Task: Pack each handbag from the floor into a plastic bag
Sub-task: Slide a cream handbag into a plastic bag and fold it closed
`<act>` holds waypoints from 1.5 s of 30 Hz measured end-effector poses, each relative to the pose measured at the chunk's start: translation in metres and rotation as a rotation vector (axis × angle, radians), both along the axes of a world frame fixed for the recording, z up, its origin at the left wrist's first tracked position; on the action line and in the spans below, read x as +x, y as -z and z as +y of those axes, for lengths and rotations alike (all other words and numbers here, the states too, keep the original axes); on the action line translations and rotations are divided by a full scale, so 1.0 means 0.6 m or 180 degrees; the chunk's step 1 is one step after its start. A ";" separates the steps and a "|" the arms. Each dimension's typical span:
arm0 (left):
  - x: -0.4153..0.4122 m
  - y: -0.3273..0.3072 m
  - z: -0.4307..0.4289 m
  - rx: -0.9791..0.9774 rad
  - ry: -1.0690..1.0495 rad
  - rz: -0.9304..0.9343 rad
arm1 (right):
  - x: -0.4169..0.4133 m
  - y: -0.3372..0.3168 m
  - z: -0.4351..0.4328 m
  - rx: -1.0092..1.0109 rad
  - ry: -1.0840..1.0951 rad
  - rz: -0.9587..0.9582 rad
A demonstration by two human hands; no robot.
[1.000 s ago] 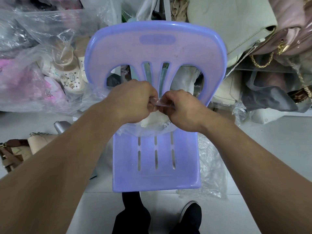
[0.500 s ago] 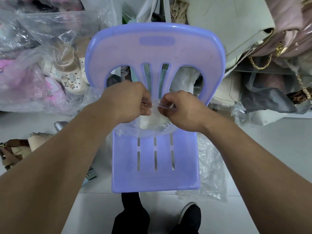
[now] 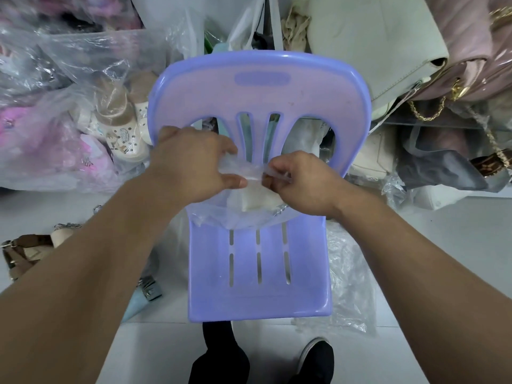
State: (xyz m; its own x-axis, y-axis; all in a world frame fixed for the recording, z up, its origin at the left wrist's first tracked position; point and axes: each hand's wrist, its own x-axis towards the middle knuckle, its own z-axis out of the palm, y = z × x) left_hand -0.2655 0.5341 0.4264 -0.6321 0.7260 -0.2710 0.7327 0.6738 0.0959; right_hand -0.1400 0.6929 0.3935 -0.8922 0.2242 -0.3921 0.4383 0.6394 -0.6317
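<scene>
A clear plastic bag lies on the seat of a purple plastic chair, with a cream handbag inside it. My left hand and my right hand both pinch the bag's twisted top between them, above the handbag. On the floor at the left lie a beige and brown handbag with a chain and a light blue handbag, partly hidden by my left arm.
Bags of shoes in clear plastic are piled at the left. Cream, pink and grey handbags are stacked at the right. Loose clear plastic bags lie on the floor right of the chair. My feet stand below the seat.
My hands have drawn slightly apart, stretching the twisted plastic top wider between them. The camera has moved a little closer.
</scene>
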 end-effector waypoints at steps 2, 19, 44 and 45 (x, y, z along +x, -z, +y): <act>-0.019 0.000 -0.030 0.0380 -0.0565 -0.0097 | 0.003 0.002 0.010 -0.0113 0.0103 -0.0007; 0.012 0.061 -0.119 0.3004 -0.2461 -0.2697 | -0.038 -0.027 -0.048 0.0023 -0.0084 0.0262; 0.006 0.069 -0.137 0.2810 -0.2215 -0.2308 | -0.078 -0.010 -0.085 -0.0361 -0.0183 0.0180; 0.005 0.069 -0.138 0.2793 -0.2209 -0.2402 | -0.078 -0.011 -0.084 -0.0376 -0.0204 0.0181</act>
State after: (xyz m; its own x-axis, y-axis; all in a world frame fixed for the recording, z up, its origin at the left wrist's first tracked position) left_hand -0.2625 0.4512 0.3849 -0.8404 0.4316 -0.3277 -0.1540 0.3897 0.9080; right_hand -0.1866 0.6422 0.3998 -0.9248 0.1211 -0.3608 0.3602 0.5847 -0.7269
